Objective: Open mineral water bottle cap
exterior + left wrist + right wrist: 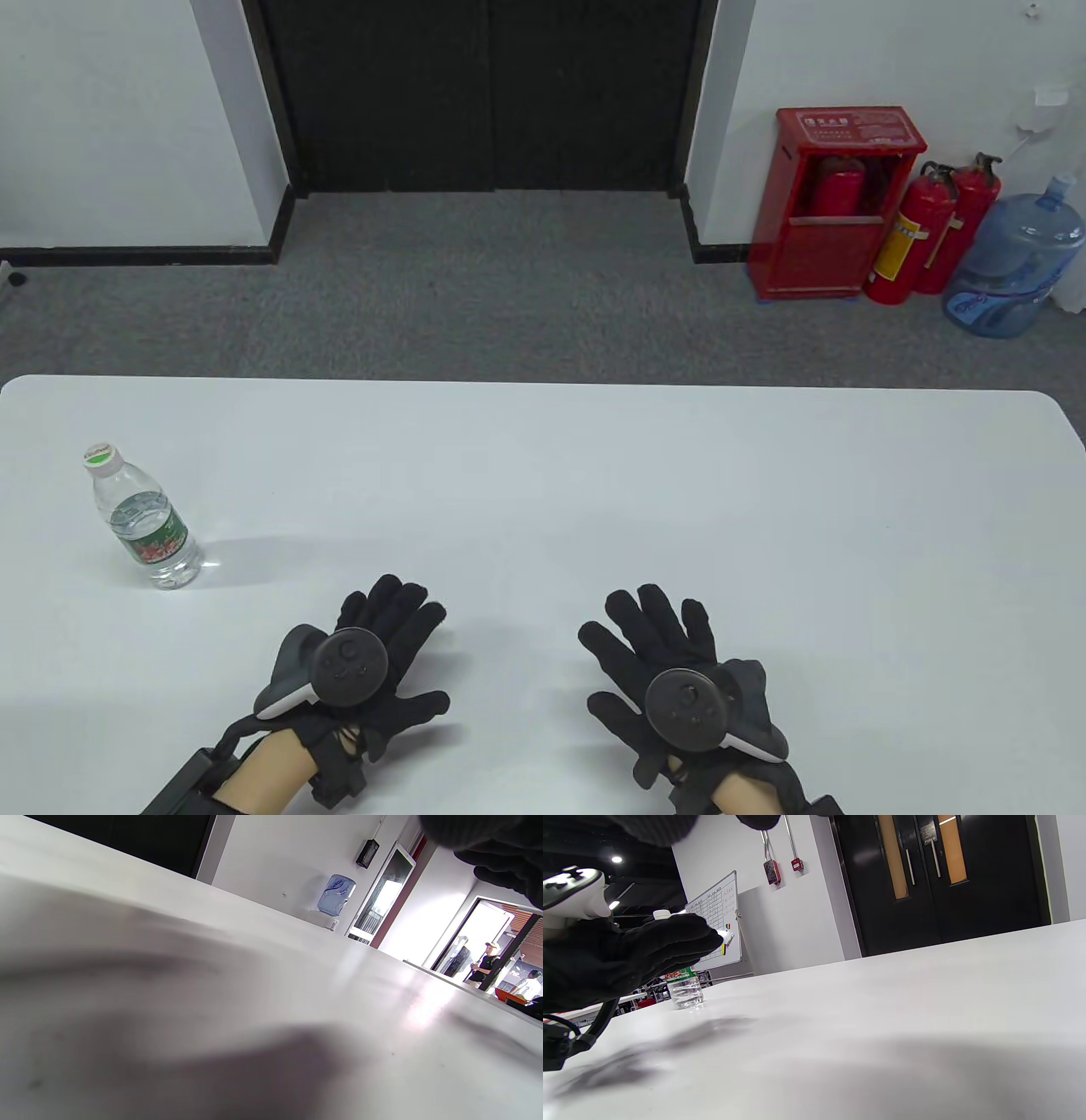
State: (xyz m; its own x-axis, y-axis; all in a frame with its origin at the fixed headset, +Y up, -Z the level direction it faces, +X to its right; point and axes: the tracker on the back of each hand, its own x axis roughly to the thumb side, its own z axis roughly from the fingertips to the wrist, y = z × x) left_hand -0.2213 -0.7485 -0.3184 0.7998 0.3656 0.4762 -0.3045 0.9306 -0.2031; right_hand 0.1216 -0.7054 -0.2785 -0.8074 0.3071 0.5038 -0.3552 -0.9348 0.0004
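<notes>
A clear mineral water bottle [146,522] with a green and red label and a white cap [99,457] stands upright at the left of the white table [594,475]. My left hand [386,649] lies flat and open on the table near the front edge, to the right of the bottle and apart from it. My right hand [657,649] lies flat and open further right, empty. In the right wrist view the bottle [685,988] stands behind my left hand [628,957], which hides its upper part except the cap [661,914]. The left wrist view shows only fingertips [500,853] above bare table.
The table's far edge [543,382] runs across the middle of the table view, with grey carpet beyond. On the floor at the far right stand a red extinguisher cabinet [836,204], two fire extinguishers [925,233] and a blue water jug [1014,267].
</notes>
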